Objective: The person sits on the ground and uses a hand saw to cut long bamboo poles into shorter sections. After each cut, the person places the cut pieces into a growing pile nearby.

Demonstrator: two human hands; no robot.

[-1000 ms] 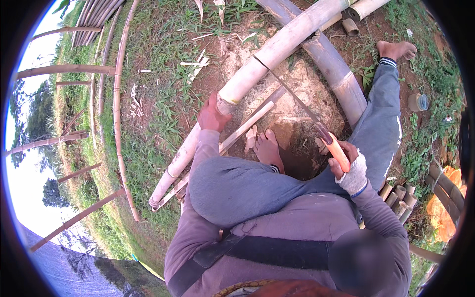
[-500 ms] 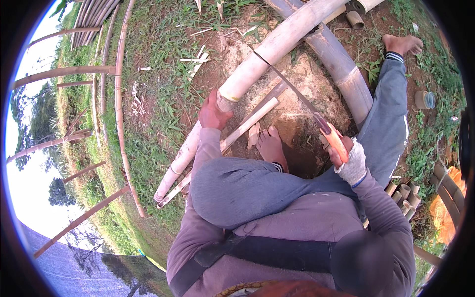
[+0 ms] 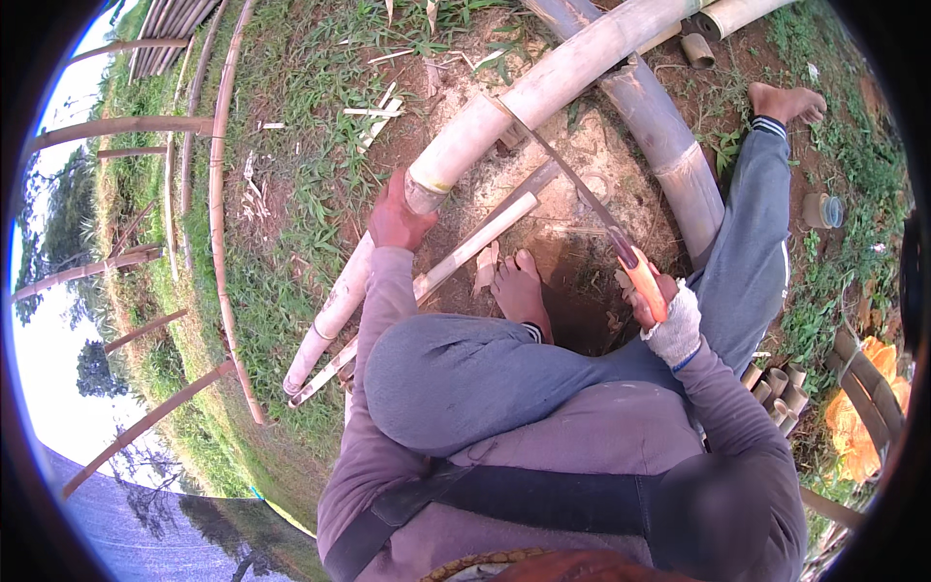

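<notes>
A thick pale bamboo pole (image 3: 567,73) slants across the view ahead of me, its near end at the left. Close to that end, my left hand (image 3: 400,215) is closed around it, steadying it by its underside and end. My right hand (image 3: 664,308), in a whitish glove with bare fingers, grips the orange handle of a handsaw (image 3: 575,177). The saw's long, narrow blade lies across the pole, a short way up from my left hand. How deep the blade sits in the bamboo I cannot tell.
A greyish bamboo log (image 3: 669,145) crosses beneath the pole. Slimmer bamboo lengths (image 3: 480,242) lie beside my bent leg. Short cut tubes (image 3: 776,393) are piled at the right, near an orange bundle (image 3: 858,407). A jar (image 3: 822,210) stands on the grass. Bamboo fence rails (image 3: 218,194) run at left.
The saw handle and my right hand have drawn back slightly toward me. My left hand keeps its hold on the pole. The whole view has shifted a little.
</notes>
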